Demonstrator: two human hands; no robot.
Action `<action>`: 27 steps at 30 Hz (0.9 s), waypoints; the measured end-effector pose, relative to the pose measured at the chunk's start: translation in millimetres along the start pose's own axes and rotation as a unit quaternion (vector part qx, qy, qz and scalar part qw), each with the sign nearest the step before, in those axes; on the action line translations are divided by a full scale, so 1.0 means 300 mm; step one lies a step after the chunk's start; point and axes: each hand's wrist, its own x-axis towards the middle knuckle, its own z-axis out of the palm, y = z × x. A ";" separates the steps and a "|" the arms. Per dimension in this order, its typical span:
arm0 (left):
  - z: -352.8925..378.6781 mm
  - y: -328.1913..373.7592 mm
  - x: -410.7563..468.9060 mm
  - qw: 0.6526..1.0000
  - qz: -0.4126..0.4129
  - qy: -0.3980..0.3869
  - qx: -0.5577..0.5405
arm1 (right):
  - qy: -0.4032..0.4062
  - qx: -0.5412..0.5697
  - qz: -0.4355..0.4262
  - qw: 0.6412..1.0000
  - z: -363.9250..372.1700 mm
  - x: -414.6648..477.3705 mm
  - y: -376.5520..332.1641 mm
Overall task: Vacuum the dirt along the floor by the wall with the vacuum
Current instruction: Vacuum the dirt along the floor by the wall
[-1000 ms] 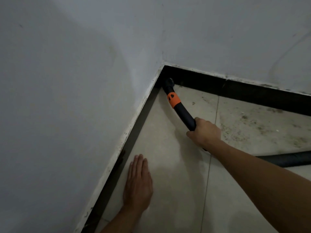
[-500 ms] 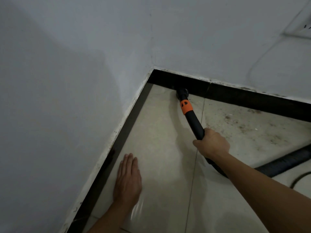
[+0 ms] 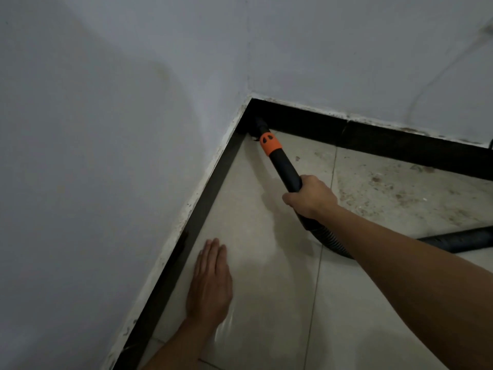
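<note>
Pale grey walls [image 3: 106,129] meet in a corner above a floor [image 3: 269,311] of cream tiles, edged by a black skirting board [image 3: 373,137]. The vacuum [image 3: 285,166] is a black tube with a ribbed hose [image 3: 333,240] trailing off right across the tiles. Its nozzle tip sits low in the corner, against the skirting. An orange collar [image 3: 270,143] rings the tube just behind the tip. The right hand [image 3: 312,197] grips the tube midway; the left hand [image 3: 210,281] lies flat on a tile, fingers straight, near the left wall. Brown dirt specks [image 3: 386,188] scatter right of the tube.

head view, angled down, near floor corner [image 3: 249,130]
</note>
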 end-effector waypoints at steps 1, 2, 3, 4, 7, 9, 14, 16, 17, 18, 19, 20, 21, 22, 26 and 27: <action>0.001 -0.001 -0.004 1.000 0.002 0.000 -0.005 | 0.007 -0.011 -0.002 1.000 0.002 -0.009 0.000; -0.001 -0.003 -0.004 1.000 0.004 0.000 -0.012 | 0.015 -0.020 -0.004 1.000 0.007 -0.024 0.001; -0.004 -0.007 -0.006 1.000 0.004 0.002 -0.014 | 0.022 -0.028 -0.005 0.999 0.017 -0.047 0.004; -0.004 -0.003 -0.005 1.000 0.006 0.004 -0.014 | 0.028 -0.036 -0.003 0.999 0.021 -0.082 0.017; 0.004 -0.010 0.001 1.000 -0.001 0.012 -0.018 | 0.039 -0.040 0.008 0.998 0.057 -0.218 0.083; 0.003 -0.004 0.002 1.000 -0.006 0.022 -0.021 | 0.042 -0.048 0.015 0.998 0.068 -0.316 0.153; -0.011 0.025 -0.005 0.999 0.011 0.037 0.030 | 0.055 -0.066 0.034 0.996 0.033 -0.414 0.260; -0.021 0.046 -0.003 0.997 0.026 0.026 0.062 | 0.059 -0.074 0.033 0.995 0.015 -0.407 0.269; -0.029 0.060 0.003 0.997 0.033 0.022 0.070 | 0.060 -0.076 0.034 0.995 0.005 -0.398 0.271; -0.035 0.077 0.010 0.997 0.039 0.019 0.071 | 0.062 -0.077 0.039 0.994 -0.006 -0.386 0.274; -0.039 0.097 0.017 0.997 0.043 0.019 0.065 | 0.067 -0.076 0.048 0.994 -0.019 -0.372 0.278; -0.041 0.119 0.024 0.997 0.042 0.019 0.056 | 0.074 -0.076 0.058 0.993 -0.031 -0.358 0.282; -0.043 0.145 0.034 0.998 0.039 0.015 0.045 | 0.081 -0.080 0.065 0.991 -0.042 -0.345 0.286; -0.043 0.171 0.044 0.999 0.034 0.004 0.033 | 0.086 -0.088 0.066 0.990 -0.049 -0.335 0.292; -0.013 0.246 0.078 1.000 0.027 -0.013 -0.003 | 0.087 -0.123 0.048 0.987 -0.080 -0.299 0.338; -0.005 0.254 0.081 0.999 0.027 -0.017 -0.009 | 0.092 -0.124 0.057 0.986 -0.098 -0.289 0.356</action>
